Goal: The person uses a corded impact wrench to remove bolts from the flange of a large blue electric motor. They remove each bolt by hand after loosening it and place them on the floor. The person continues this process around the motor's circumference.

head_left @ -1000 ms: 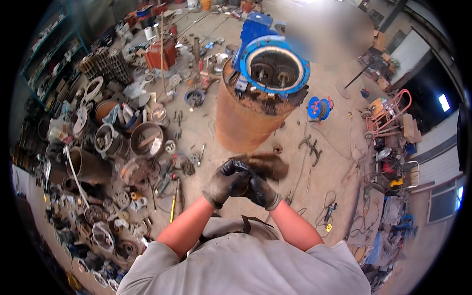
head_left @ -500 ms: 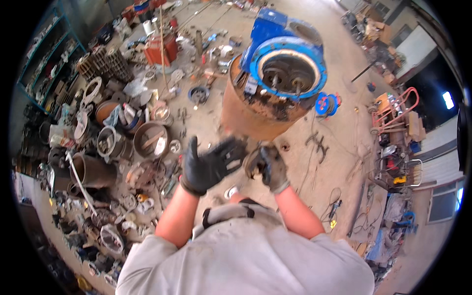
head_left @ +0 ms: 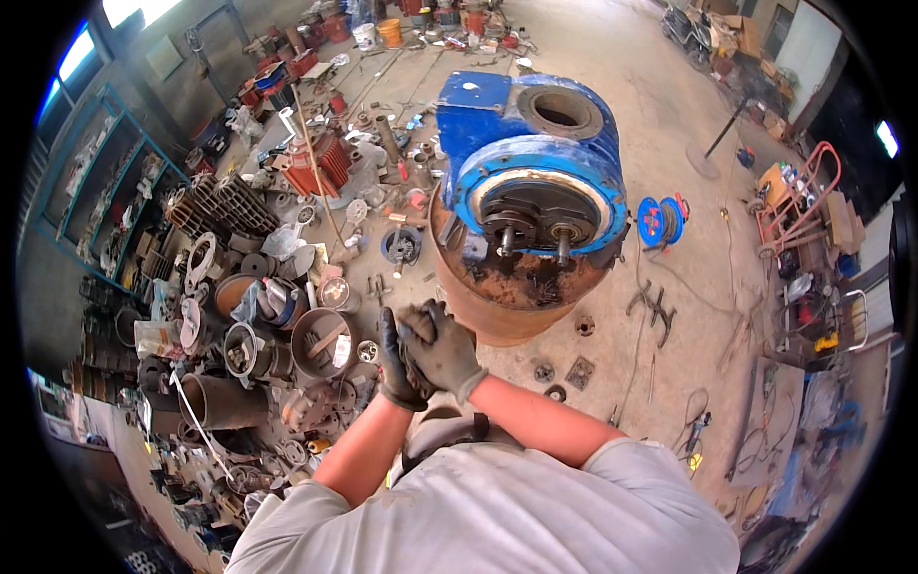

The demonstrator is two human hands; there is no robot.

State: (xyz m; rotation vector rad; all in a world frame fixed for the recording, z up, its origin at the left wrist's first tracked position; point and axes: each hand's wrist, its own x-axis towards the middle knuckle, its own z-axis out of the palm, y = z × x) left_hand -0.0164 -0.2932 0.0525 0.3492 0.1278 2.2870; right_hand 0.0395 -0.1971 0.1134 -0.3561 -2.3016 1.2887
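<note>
Both gloved hands (head_left: 424,352) press together, fingers closed.

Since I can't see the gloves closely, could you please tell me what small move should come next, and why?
Probably settle the gloves first: the right hand lies over the left hand, pressed together in front of the chest. Neither touches the blue machine standing on the rusty drum just ahead, so a reach there seems premature.
</note>
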